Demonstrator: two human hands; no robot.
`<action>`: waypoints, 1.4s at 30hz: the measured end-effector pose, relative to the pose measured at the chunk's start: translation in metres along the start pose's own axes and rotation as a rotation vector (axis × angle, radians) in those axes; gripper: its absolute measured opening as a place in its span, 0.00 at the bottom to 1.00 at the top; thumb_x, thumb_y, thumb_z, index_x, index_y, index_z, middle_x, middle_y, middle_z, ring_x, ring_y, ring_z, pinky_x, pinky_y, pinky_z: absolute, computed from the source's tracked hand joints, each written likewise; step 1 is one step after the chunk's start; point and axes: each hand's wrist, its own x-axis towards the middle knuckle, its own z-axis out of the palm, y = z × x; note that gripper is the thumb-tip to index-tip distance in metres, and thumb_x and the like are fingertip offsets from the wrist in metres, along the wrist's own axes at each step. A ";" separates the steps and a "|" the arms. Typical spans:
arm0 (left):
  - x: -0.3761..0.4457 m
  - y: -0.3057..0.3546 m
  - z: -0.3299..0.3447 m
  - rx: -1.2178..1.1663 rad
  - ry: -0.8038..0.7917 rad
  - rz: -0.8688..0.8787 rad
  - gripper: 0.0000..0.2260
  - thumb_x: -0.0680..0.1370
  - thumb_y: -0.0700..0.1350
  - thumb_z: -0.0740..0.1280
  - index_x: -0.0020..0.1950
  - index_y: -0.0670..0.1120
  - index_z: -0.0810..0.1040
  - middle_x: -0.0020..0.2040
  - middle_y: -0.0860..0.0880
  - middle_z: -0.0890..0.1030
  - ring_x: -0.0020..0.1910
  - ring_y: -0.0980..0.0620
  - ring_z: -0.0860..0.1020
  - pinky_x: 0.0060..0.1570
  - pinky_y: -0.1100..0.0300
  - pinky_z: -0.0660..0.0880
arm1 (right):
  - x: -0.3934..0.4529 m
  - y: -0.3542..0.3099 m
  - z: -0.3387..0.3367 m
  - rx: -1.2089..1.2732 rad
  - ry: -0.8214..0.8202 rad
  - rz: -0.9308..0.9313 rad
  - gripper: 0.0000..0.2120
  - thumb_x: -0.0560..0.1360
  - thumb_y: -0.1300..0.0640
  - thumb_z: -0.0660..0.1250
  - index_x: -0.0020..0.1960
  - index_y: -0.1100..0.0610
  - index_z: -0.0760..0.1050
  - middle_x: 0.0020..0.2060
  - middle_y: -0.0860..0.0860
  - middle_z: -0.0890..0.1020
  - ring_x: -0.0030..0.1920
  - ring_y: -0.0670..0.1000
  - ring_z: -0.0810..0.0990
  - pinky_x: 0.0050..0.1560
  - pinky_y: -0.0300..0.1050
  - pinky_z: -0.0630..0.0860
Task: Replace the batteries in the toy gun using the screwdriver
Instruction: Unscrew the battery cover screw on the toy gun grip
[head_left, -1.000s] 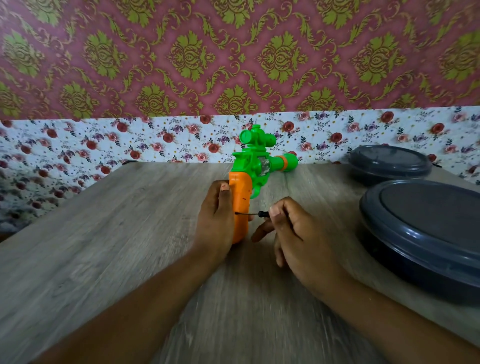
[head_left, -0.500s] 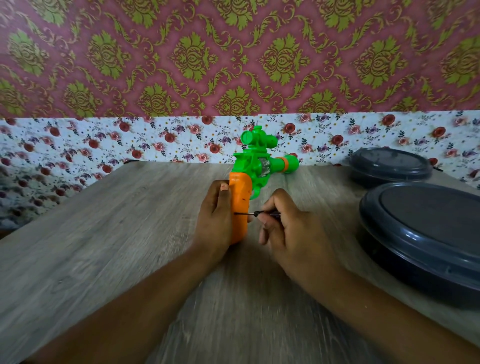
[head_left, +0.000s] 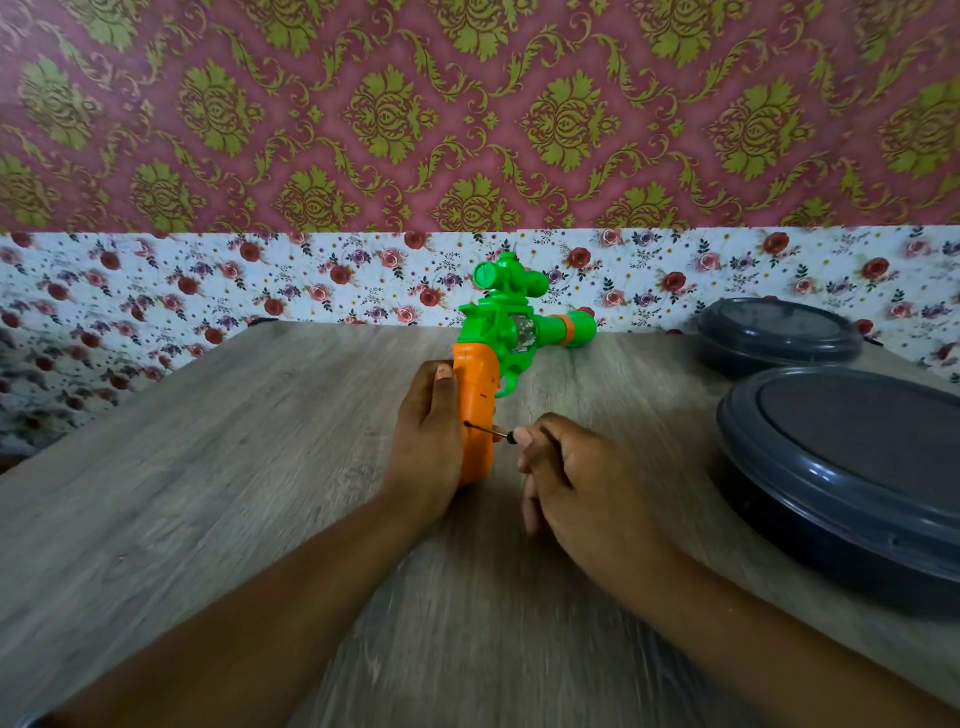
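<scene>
A toy gun with a green body, a scope on top and an orange grip stands grip-down on the wooden table, barrel pointing right. My left hand grips the orange grip from the left side. My right hand pinches a small black-handled screwdriver; its thin shaft lies level and its tip touches the right face of the orange grip. Most of the handle is hidden inside my fingers.
Two dark grey round lidded containers sit at the right: a large one near me and a smaller one behind it by the flowered wall. The table's left edge runs diagonally at the far left.
My right hand's fingers have shifted around the screwdriver handle, twisting it, while the tip stays on the grip. The left hand and the gun have kept still.
</scene>
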 end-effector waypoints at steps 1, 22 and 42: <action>0.001 -0.001 0.000 0.002 0.005 0.009 0.13 0.83 0.49 0.51 0.44 0.53 0.72 0.50 0.38 0.79 0.40 0.50 0.80 0.45 0.56 0.75 | 0.001 0.002 0.001 -0.007 0.015 -0.011 0.15 0.78 0.48 0.54 0.35 0.50 0.68 0.23 0.51 0.78 0.24 0.44 0.73 0.34 0.43 0.73; -0.002 0.005 0.002 -0.004 -0.023 0.022 0.12 0.83 0.48 0.50 0.44 0.54 0.70 0.43 0.49 0.78 0.27 0.63 0.79 0.28 0.71 0.74 | 0.005 0.002 -0.007 0.061 0.007 0.080 0.15 0.80 0.50 0.53 0.38 0.53 0.70 0.31 0.52 0.82 0.22 0.42 0.71 0.29 0.39 0.68; -0.008 0.013 0.003 -0.016 -0.011 0.009 0.11 0.83 0.46 0.50 0.51 0.47 0.71 0.35 0.52 0.77 0.26 0.65 0.78 0.28 0.69 0.74 | 0.001 -0.005 -0.005 0.163 0.040 -0.025 0.08 0.79 0.52 0.58 0.41 0.52 0.69 0.38 0.53 0.83 0.26 0.41 0.75 0.29 0.36 0.66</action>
